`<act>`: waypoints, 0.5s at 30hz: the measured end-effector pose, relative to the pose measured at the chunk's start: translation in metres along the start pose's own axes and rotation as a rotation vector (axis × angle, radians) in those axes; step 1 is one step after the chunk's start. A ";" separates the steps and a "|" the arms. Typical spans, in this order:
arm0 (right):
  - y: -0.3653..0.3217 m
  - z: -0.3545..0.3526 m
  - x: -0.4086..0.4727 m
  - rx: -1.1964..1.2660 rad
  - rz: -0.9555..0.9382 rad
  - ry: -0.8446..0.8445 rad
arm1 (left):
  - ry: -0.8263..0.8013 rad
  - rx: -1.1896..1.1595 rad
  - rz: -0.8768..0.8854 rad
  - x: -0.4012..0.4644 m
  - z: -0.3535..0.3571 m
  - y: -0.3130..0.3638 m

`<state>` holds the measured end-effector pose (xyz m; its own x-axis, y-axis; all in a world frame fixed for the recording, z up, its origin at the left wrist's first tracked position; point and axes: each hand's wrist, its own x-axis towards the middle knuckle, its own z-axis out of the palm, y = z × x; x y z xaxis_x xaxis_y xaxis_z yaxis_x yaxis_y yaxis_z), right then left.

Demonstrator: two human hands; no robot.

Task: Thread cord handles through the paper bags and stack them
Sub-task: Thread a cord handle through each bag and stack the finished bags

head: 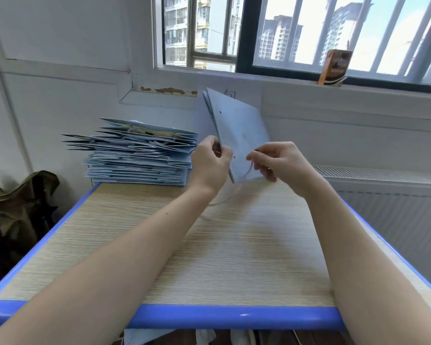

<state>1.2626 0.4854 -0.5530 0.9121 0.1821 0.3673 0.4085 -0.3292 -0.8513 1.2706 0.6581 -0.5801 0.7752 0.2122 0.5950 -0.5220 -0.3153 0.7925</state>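
Observation:
A flat light-blue paper bag (237, 125) stands tilted on its edge above the middle of the table, with punched holes showing on its face. My left hand (210, 161) grips the bag's near edge. My right hand (275, 159) pinches a pale cord (249, 170) in front of the bag's lower part, close to a hole. The cord trails down to the tabletop under my left wrist, blurred. A tall stack of blue bags (137, 153) with cord handles sits at the table's far left.
The wooden table (234, 245) has a blue rim. A dark green cloth (15, 207) lies to the left of it. A white radiator (393, 195) stands on the right. An orange carton (335, 67) rests on the window sill.

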 end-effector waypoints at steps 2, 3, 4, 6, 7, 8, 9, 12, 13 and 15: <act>0.002 0.000 0.003 -0.044 0.029 0.057 | -0.083 -0.121 -0.223 0.001 0.002 -0.002; 0.003 -0.001 0.004 -0.065 0.051 0.064 | -0.134 -0.184 -0.344 0.001 0.005 -0.004; 0.005 -0.001 0.005 -0.091 0.073 0.056 | -0.171 -0.228 -0.461 0.001 0.007 -0.005; 0.010 0.000 0.007 -0.161 0.117 0.010 | -0.225 -0.173 -0.617 -0.002 0.008 -0.006; 0.013 0.000 0.007 -0.196 0.141 -0.008 | -0.263 -0.081 -0.632 -0.003 0.007 -0.008; 0.017 0.000 0.008 -0.224 0.168 -0.018 | -0.315 0.000 -0.628 -0.004 0.005 -0.009; 0.021 0.000 0.009 -0.241 0.197 -0.023 | -0.360 0.039 -0.620 -0.004 0.004 -0.010; 0.027 -0.001 0.010 -0.295 0.285 -0.019 | -0.437 0.026 -0.605 -0.003 0.003 -0.014; 0.028 -0.001 0.009 -0.321 0.307 -0.019 | -0.442 0.020 -0.595 -0.003 0.003 -0.013; 0.029 -0.001 0.009 -0.353 0.329 -0.016 | -0.454 0.019 -0.579 -0.003 0.003 -0.012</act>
<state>1.2828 0.4764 -0.5740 0.9954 0.0288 0.0915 0.0874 -0.6654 -0.7414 1.2754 0.6586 -0.5918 0.9980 -0.0527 -0.0358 0.0193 -0.2860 0.9580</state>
